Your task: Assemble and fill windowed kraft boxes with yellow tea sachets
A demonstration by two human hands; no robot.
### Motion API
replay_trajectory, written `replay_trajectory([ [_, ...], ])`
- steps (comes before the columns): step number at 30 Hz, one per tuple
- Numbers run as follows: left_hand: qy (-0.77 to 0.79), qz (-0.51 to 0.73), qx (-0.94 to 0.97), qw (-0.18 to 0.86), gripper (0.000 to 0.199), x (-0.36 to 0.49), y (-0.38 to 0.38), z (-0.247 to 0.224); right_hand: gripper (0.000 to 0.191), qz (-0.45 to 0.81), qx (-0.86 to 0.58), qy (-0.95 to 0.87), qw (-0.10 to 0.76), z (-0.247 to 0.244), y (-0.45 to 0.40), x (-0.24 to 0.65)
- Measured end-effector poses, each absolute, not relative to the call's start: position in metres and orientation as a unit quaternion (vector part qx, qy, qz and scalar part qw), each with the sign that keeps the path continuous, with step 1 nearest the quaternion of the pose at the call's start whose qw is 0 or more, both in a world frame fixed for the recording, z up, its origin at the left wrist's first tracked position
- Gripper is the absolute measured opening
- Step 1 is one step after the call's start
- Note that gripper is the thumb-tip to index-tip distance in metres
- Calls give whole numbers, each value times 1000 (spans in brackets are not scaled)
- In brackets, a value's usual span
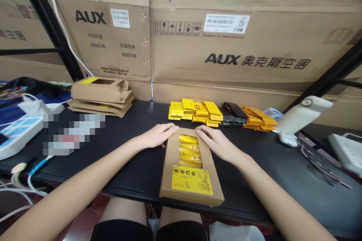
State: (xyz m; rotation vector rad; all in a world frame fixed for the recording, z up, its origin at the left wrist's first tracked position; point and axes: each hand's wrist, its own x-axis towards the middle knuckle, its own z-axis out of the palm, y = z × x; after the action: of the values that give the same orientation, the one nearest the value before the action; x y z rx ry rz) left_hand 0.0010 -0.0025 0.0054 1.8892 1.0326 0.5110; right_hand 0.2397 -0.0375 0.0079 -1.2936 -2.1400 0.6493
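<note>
The left hand (160, 135) and right hand (216, 140) grip the flat brown cardboard box (190, 171), in front of the rectangular yellow packets (199, 110), at its packet-side end, apparently closing it, next needing even pressure.

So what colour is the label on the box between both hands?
The label is yellow with dark print (head view).

Wht btl (301, 115) is R, pwr strip (26, 128) L, AUX ctns (181, 56) behind.
</note>
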Motion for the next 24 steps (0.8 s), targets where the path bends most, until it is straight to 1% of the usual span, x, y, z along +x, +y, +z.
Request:
replay_trajectory([
  [13,417,212,768,437,49,1,-2,5,32,242,-481,-796,276,8,-37,239],
  [24,417,209,763,447,49,1,-2,5,33,236,-486,-799,265,9,-39,240],
])
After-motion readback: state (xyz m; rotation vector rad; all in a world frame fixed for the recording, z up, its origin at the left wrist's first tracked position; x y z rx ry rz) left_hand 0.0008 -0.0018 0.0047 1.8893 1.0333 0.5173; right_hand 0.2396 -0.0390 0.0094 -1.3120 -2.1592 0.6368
